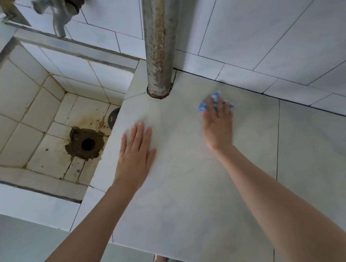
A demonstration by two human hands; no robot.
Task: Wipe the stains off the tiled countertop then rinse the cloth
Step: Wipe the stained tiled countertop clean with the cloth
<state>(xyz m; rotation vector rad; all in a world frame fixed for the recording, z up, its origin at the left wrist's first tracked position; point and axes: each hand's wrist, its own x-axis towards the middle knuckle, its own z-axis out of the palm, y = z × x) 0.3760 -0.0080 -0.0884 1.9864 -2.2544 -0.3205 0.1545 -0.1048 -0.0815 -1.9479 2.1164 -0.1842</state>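
Observation:
The pale grey tiled countertop [182,196] fills the middle and right of the view. My right hand [218,125] lies flat with straight fingers on a small blue-and-white cloth [213,100], pressing it onto the tile near the back wall; most of the cloth is hidden under the fingers. My left hand [136,154] rests flat on the countertop close to its left edge, fingers straight and holding nothing. No clear stains show on the tile; the picture is a little blurred.
A rusty vertical pipe [159,43] comes through the countertop just left of the cloth. To the left lies a tiled sink basin [18,113] with a rust-stained drain hole [87,143], under a metal tap [58,12]. Tiled wall stands behind.

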